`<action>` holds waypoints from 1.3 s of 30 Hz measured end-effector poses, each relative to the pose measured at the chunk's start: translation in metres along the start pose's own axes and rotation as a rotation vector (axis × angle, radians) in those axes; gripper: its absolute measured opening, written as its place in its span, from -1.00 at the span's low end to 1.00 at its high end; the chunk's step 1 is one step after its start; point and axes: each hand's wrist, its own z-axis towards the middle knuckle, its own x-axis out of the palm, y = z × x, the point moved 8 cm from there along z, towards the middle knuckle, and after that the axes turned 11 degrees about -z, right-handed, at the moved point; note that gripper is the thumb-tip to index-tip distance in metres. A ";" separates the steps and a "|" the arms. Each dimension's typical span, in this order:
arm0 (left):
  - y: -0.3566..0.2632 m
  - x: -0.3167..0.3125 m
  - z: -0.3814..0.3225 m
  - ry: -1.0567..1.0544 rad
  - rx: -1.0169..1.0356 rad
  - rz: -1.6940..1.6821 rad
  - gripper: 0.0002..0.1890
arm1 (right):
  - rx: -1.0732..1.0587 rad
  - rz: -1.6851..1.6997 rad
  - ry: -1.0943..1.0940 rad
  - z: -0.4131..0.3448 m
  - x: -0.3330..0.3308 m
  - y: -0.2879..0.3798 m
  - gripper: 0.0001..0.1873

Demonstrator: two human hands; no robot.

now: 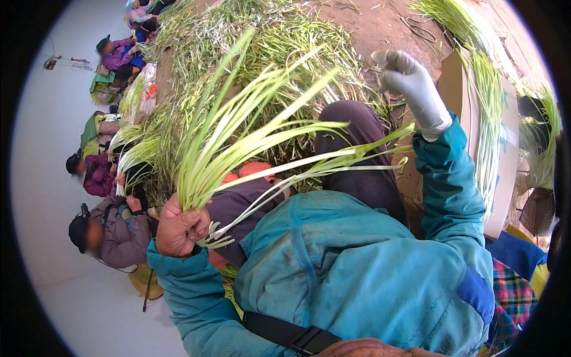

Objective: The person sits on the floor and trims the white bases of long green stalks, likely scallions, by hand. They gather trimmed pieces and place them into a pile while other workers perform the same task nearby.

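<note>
A bunch of pale green leafy stalks [232, 147], which look like garlic chives or similar, is held near its lower end by my bare left hand [183, 225]. The leaves fan upward and to the right over my lap, and a few white stalks [267, 192] slant off separately towards my knee. Raised above and right of that knee is my right hand [397, 73], in a whitish glove, its fingers curled. Whether anything thin is between those fingers cannot be told. A large heap of loose leaves and stalks [285, 58] lies on the ground before me.
To the right stands a cardboard box [502, 178] with long stalks [486, 116] draped over its edge. More stalks [450, 18] lie at the upper right, near a cord [419, 31]. Several people sit along the left wall, the nearest being a person in a grey-brown jacket [125, 236].
</note>
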 end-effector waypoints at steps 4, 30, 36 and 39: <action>-0.005 0.001 -0.001 0.050 0.041 0.055 -0.65 | 0.052 -0.116 0.308 -0.023 0.032 0.007 -0.74; -0.012 0.009 0.000 0.002 0.037 0.002 -0.63 | 0.143 -0.151 0.546 -0.034 0.083 -0.010 -0.67; -0.013 0.013 0.001 0.021 0.058 0.042 -0.63 | 0.161 -0.106 0.526 -0.033 0.088 -0.013 -0.69; -0.014 0.013 0.000 0.007 0.055 0.033 -0.63 | 0.195 -0.122 0.477 -0.033 0.086 -0.012 -0.74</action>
